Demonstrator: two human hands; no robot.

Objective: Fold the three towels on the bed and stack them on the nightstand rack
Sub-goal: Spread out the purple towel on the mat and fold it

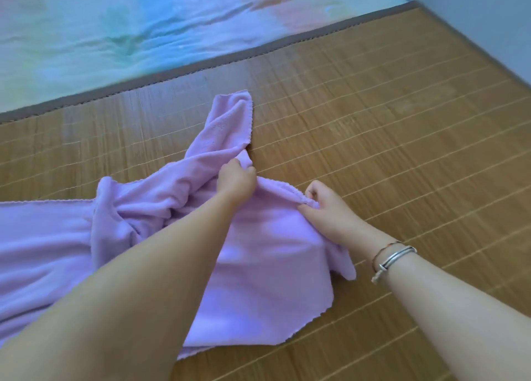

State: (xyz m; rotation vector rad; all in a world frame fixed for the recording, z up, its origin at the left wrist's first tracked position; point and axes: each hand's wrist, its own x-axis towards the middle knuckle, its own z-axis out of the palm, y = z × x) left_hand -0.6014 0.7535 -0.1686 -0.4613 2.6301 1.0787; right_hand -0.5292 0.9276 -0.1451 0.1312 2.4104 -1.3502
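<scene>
On the bamboo mat [373,122], left hand [236,179] and right hand [324,208] both pinch the crumpled lilac towel [258,265].

Bright, soft daylight, no hard glare. Light seems to come from the upper left: the pastel bedsheet [120,30] is washed out and low in contrast there. Shadows are faint; a soft one sits under the lilac towel [267,254] edge and below the forearms. The bamboo mat [402,139] shows mild sheen on its slats. Slight overall softness, compression smear on the sheet. Wide-angle bend: the mat border curves, and the forearms look stretched near the bottom edge.
</scene>
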